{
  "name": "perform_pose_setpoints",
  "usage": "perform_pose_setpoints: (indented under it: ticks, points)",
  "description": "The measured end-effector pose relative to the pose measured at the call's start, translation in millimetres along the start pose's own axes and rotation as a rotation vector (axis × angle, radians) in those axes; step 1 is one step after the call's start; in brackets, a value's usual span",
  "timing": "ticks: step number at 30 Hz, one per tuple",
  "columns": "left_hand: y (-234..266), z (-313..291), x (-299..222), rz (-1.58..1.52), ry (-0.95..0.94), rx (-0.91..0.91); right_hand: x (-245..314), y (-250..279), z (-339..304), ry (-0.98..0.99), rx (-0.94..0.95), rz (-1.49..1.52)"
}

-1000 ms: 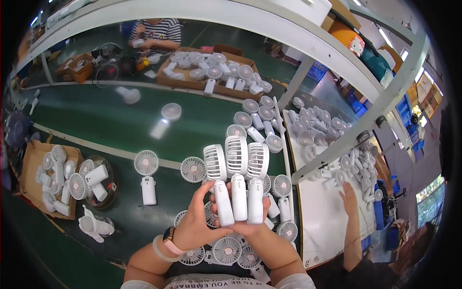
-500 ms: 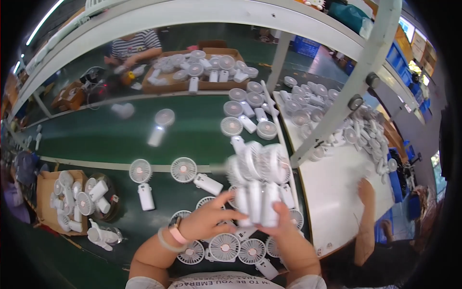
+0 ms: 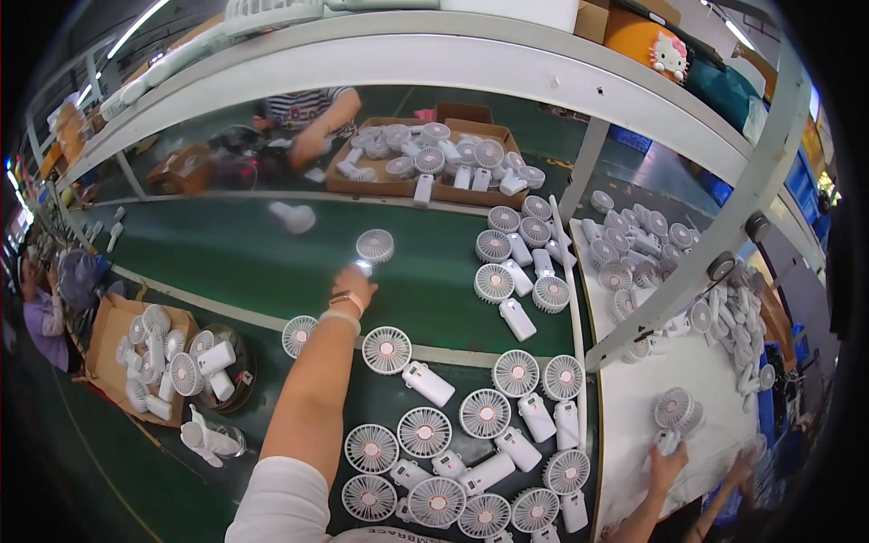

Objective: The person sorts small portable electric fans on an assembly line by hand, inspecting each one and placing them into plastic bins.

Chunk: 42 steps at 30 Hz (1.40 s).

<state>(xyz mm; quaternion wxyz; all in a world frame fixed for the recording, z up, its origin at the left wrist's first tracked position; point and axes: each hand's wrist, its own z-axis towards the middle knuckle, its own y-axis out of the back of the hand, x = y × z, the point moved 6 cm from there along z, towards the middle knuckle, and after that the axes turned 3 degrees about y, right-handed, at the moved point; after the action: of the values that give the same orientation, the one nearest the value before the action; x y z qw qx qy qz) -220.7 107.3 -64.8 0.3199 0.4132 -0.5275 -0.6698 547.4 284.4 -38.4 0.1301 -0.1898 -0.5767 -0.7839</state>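
Observation:
Reaching far forward, my left hand (image 3: 355,282) closes on the handle of a white handheld fan (image 3: 375,245) lying on the green belt. My right hand (image 3: 665,466), out over the white table at the right, grips a bunch of handheld fans (image 3: 675,409) by their handles, heads up and somewhat blurred. In front of me, several white handheld fans (image 3: 436,500) lie spread on the dark green bench, most with round grilles facing up. A blurred white fan (image 3: 293,216) is farther left on the belt.
Several fans (image 3: 494,245) cluster at the belt's right end. Fans pile up on the white table (image 3: 625,452), where a co-worker's hand (image 3: 744,463) is near mine. A carton (image 3: 106,339) of fans stands at left. A slanted metal post (image 3: 742,213) rises at right.
My hands have parted: the left moved forward to the fan on the belt, the right carried the bunch of fans over to the white table. The view has shifted left.

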Motion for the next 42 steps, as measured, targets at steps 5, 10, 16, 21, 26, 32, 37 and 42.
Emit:
perform_pose_setpoints:
  ticks: [5, 10, 16, 21, 26, 32, 37, 42]
  points:
    - [-28.5, 10.5, 8.5, -1.246, 0.05, 0.478, 48.8, 6.4, -9.5, 0.329, -0.409, -0.151]
    - [81.6, -133.9, -73.9, -2.235, -0.223, 0.97, 146.6, -2.9, -44.1, 0.313, 0.046, 0.449]
    - [108.8, -196.9, -73.1, -2.321, -0.309, 1.053, 252.0, -50.4, -62.5, 0.613, 0.304, 0.716]
    - [116.1, -213.0, -58.7, -1.699, -0.212, 0.609, 348.8, -82.4, -91.5, 0.784, 0.511, 0.718]
    - [104.1, -214.3, -67.4, -1.881, -0.211, 0.731, 383.7, -154.7, -67.2, 0.765, 0.654, 0.567]
    - [99.8, -209.3, -67.3, -2.02, -0.258, 0.708, 399.6, -206.7, -10.6, 0.958, 0.297, 0.142]
    - [100.5, -204.8, -61.5, -2.062, -0.213, 0.641, 425.1, -211.8, -30.9, 0.808, 0.343, -0.346]
    - [103.6, -202.7, -59.9, -2.088, -0.192, 0.625, 428.4, -205.5, -43.3, 0.909, 0.43, -0.384]
